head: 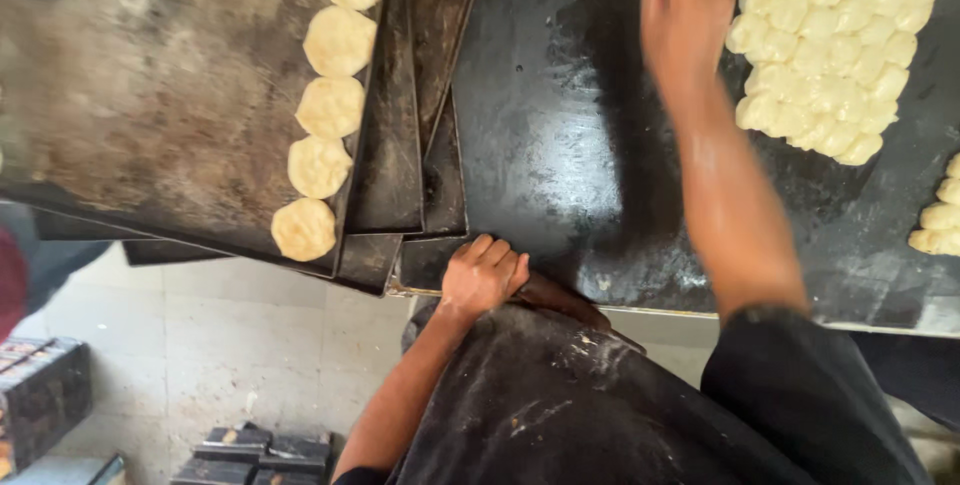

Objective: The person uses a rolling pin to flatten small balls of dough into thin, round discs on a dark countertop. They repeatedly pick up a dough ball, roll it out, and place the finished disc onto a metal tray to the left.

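**Inspector:** Nearest the camera: a dark, flour-streaked apron (560,405). Just above it, the left hand (484,275) is closed, fingers curled over the near edge of the black tabletop (540,145), beside the corner of the stacked trays (400,145).

**Assistant:** And the right hand?

**Inspector:** The right hand (685,5) is stretched far across the tabletop to the mass of dough pieces (830,45) at the far right. It is motion-blurred; I cannot tell whether it is open or gripping a piece.

**Assistant:** Where else is there dough?

**Inspector:** Five flattened rounds (330,105) sit in a column along the right edge of the top tray. A few more pieces (940,215) lie at the right border.

**Assistant:** Recommendations for the step?

**Inspector:** In my judgement: keep the left hand braced on the edge for balance during the long reach, lift one piece cleanly off the cluster's near side without dragging its neighbours, and keep the forearm above the greasy surface.
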